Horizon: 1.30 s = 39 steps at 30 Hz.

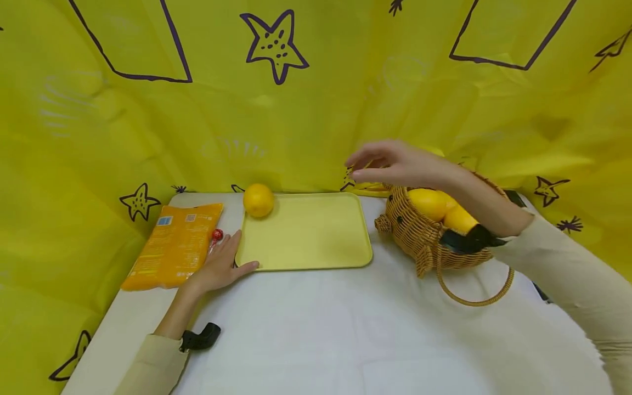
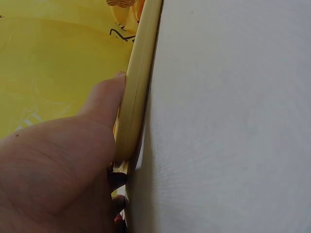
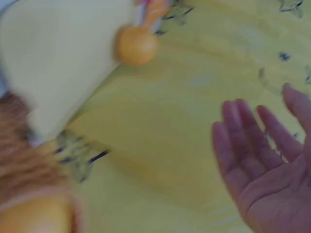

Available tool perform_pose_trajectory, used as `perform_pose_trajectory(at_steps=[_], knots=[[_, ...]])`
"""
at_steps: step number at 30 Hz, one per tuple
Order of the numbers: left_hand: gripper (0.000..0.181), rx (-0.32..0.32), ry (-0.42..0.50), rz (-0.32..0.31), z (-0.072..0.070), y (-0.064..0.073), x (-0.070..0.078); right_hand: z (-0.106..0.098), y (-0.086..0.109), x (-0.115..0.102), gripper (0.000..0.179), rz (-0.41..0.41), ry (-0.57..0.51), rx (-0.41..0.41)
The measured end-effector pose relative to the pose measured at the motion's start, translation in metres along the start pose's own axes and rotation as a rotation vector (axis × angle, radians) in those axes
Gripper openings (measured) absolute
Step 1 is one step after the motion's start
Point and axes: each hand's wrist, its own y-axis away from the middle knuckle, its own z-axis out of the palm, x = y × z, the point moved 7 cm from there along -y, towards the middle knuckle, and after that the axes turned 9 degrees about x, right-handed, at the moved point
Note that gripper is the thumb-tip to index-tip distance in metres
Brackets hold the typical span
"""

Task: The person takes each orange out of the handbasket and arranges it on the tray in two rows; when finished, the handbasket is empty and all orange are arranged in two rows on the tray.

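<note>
My left hand [image 1: 220, 269] lies at the near left corner of a pale yellow tray [image 1: 306, 236]. Its thumb rests along the front rim, and its fairly straight fingers reach up beside the left edge. In the left wrist view the thumb [image 2: 104, 97] touches the tray's side wall [image 2: 136, 87]. An orange [image 1: 258, 201] sits at the tray's far left corner. My right hand [image 1: 395, 163] hovers with nothing in it, left of and above an animal-shaped wicker basket [image 1: 415, 230]. Yellow-orange fruits [image 1: 429, 204] fill the basket, partly hidden by the right forearm.
An orange packet [image 1: 173, 247] lies left of the tray, with a red-wrapped lollipop [image 1: 217, 235] between them. The basket's handle [image 1: 474, 303] hangs down onto the white tablecloth [image 1: 345, 329]. A yellow patterned curtain [image 1: 316, 120] rises right behind the table.
</note>
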Motion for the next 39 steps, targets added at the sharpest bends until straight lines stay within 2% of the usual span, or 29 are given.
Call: perform_pose_trajectory(at_steps=[5, 8, 11, 17, 22, 26, 32, 39], knots=[[0.101, -0.009, 0.003, -0.012, -0.001, 0.004, -0.003, -0.029, 0.034, 0.054, 0.033, 0.153, -0.094, 0.095], [0.101, -0.006, -0.002, -0.012, -0.002, 0.005, -0.004, -0.043, 0.046, 0.071, 0.036, 0.187, -0.121, 0.145], [0.1, 0.001, -0.004, -0.006, -0.003, 0.005, -0.003, -0.054, 0.051, 0.082, 0.039, 0.211, -0.084, 0.142], [0.1, -0.001, 0.005, -0.005, -0.004, 0.004, 0.002, -0.066, 0.053, 0.097, 0.041, 0.271, 0.057, 0.07], [0.1, 0.0, 0.009, -0.005, -0.003, 0.003, 0.002, -0.069, 0.049, 0.112, 0.042, 0.283, 0.104, 0.028], [0.101, -0.008, 0.003, -0.012, 0.0, 0.002, 0.0, -0.065, 0.046, 0.126, 0.043, 0.289, 0.088, -0.041], [0.1, -0.009, 0.003, -0.007, 0.0, 0.002, 0.001, -0.055, 0.046, 0.135, 0.046, 0.269, 0.046, -0.213], [0.099, -0.015, -0.003, -0.009, -0.002, 0.003, 0.005, -0.053, 0.042, 0.144, 0.052, 0.316, -0.032, -0.388]])
